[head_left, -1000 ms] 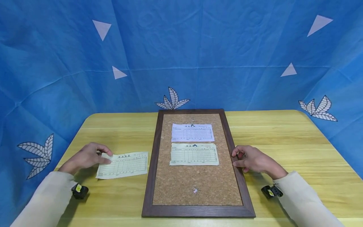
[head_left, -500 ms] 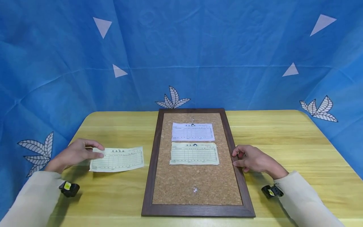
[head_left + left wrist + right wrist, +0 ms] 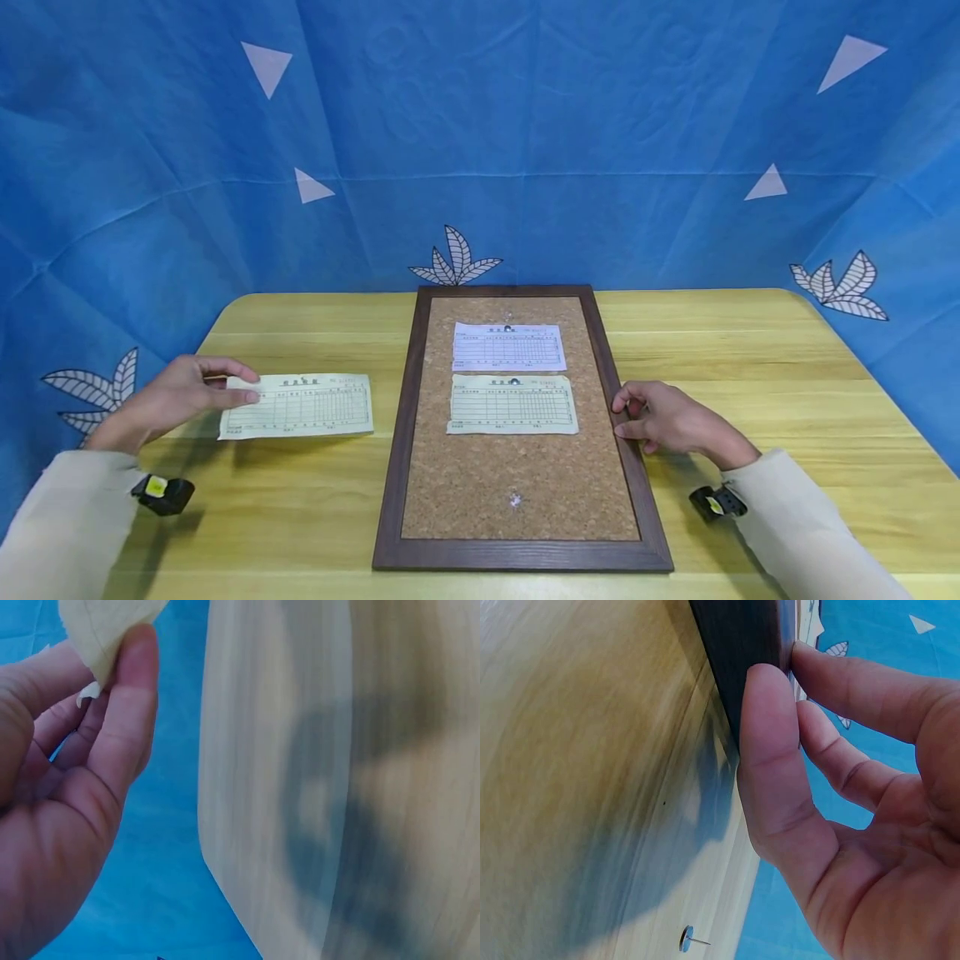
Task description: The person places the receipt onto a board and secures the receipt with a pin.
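My left hand (image 3: 183, 392) pinches the left end of a pale green paper form (image 3: 300, 406) between thumb and fingers, above the table left of the board. In the left wrist view, a corner of this form (image 3: 105, 637) shows between the fingertips. At the middle of the table lies a cork board (image 3: 450, 492) in a dark brown frame. My right hand (image 3: 671, 421) grips the frame's right edge with curled fingers; the right wrist view shows the dark frame (image 3: 739, 645) between its digits. A white form (image 3: 508, 348) and a pale green form (image 3: 512, 406) lie on the cork, each under a round tack.
Small shiny spots mark the cork near its top and bottom. In the right wrist view, a metal thumbtack (image 3: 687, 939) lies on the wooden tabletop (image 3: 750, 350). A blue cloth (image 3: 525, 142) with white triangles and leaves hangs behind the table. Both wrists wear small black devices.
My left hand has carried the pale green form to the left and farther from me, away from the board. My right hand and the cork board have stayed put.
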A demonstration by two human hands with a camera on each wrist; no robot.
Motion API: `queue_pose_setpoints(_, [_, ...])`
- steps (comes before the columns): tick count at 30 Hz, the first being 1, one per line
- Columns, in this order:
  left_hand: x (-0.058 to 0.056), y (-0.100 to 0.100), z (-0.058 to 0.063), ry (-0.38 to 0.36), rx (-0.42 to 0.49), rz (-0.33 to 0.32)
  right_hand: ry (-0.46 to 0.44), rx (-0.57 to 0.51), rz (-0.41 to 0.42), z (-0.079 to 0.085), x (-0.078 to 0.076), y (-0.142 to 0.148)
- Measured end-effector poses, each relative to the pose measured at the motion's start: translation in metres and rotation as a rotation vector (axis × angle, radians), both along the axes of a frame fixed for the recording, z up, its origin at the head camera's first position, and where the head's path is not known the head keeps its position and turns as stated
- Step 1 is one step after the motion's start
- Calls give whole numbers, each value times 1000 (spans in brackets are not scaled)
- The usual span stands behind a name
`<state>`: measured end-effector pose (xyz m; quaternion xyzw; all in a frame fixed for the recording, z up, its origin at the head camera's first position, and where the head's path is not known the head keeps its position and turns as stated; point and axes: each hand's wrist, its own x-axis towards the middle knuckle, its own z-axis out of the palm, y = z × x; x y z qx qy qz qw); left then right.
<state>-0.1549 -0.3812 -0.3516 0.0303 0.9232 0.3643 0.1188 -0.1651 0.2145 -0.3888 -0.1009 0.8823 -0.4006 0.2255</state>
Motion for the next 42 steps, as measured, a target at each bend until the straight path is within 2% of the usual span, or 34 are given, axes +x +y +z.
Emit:
queue_pose_setpoints(9, [0, 3, 5, 28, 33, 9, 5, 1, 11, 1, 0, 0])
queue_pose_setpoints(15, [0, 12, 6, 30, 87, 7, 2, 15, 30, 2, -1, 0])
queue_pose_setpoints(22, [-1, 18, 5, 37, 85, 7, -14, 13, 58, 5, -5, -4])
queue_pose_setpoints(31, [-3, 25, 7, 46, 116, -9, 192, 110, 160, 10, -10, -15])
queue_pose_setpoints(42, [-6, 30, 7, 50, 143, -36, 222, 68, 141, 20, -16, -39])
